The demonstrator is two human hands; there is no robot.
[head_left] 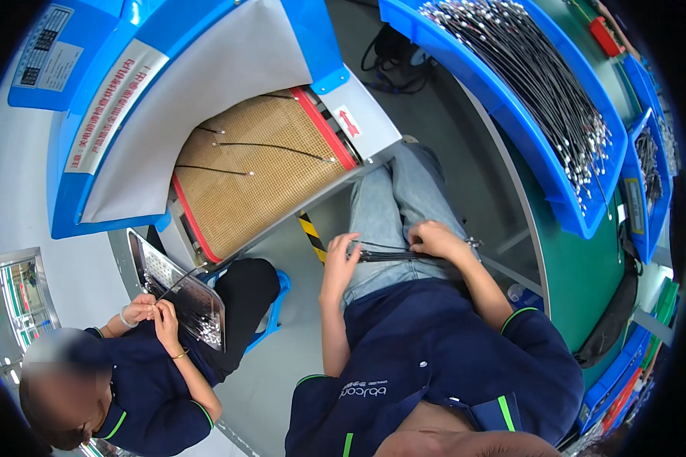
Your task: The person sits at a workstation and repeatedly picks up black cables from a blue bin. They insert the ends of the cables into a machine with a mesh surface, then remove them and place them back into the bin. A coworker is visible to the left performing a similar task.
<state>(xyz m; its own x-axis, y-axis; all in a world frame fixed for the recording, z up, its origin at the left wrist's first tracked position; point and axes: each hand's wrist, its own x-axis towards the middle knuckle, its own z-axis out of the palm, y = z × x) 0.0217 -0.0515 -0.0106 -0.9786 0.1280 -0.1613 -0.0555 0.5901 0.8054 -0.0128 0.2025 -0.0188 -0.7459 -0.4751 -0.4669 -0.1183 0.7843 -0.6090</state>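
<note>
A bundle of thin black cables (400, 257) lies across my lap, over light blue jeans. One black cable (385, 246) runs apart from the bundle, between my two hands. My left hand (341, 260) is closed at its left end, the fingertips pinched together. Above the bundle, my right hand (439, 241) has its fingers curled down onto the cable's other end; the fingertips are partly hidden. Small silvery connectors (474, 243) stick out past my right wrist.
A conveyor with a tan mesh belt (251, 183) carries several black cables out of a blue-and-white machine (198, 84). At right, a blue bin (587, 206) full of cables stands on a green table (568, 266). A seated co-worker (149, 381) handles a cable over a tray (217, 320).
</note>
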